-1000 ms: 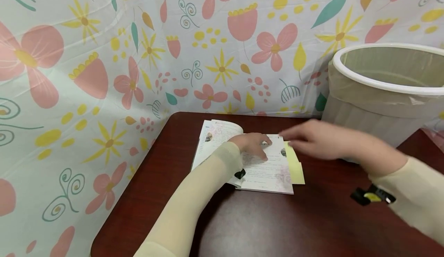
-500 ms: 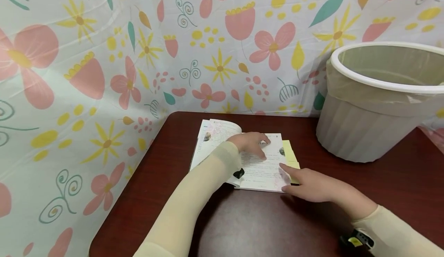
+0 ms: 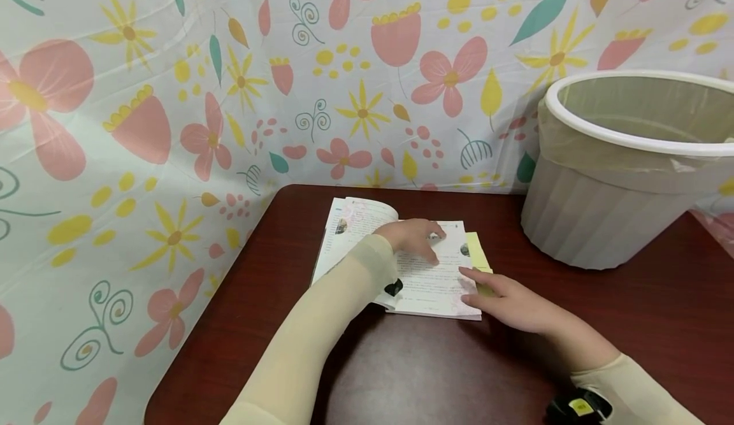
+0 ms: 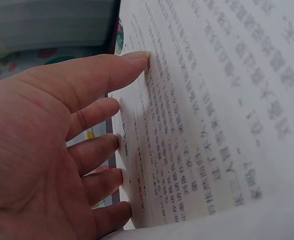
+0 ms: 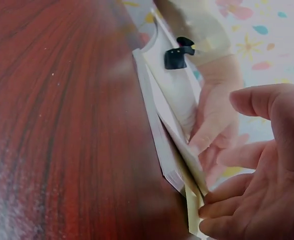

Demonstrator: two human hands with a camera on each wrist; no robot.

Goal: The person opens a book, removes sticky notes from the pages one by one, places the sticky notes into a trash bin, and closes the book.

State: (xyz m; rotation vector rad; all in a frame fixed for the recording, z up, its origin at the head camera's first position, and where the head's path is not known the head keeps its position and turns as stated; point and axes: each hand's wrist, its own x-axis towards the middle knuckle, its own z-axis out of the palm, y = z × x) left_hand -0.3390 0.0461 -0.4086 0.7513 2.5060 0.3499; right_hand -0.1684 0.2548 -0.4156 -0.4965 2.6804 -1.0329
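An open book (image 3: 436, 285) with printed pages lies on the dark red table. Across its right-hand page rests my left hand (image 3: 408, 239), fingers spread; in the left wrist view the fingertips (image 4: 111, 145) and thumb touch the paper. My right hand (image 3: 516, 302) is at the book's right edge, thumb and forefinger apart over the page margin. Yellow paper (image 3: 478, 253) sticks out from under that page. Up close in the right wrist view, the lower fingers (image 5: 222, 207) touch the yellow paper (image 5: 194, 215) and the page edge, which stands slightly lifted.
A grey waste bin (image 3: 590, 215) with a white rim and a plastic liner stands at the back right of the table (image 3: 275, 253). Behind the table hangs a flower-patterned cloth (image 3: 361, 81), which also runs down the left side.
My right hand has come down and toward me from above the page's far right corner to its right edge, then slightly left. The left hand stays put on the page.
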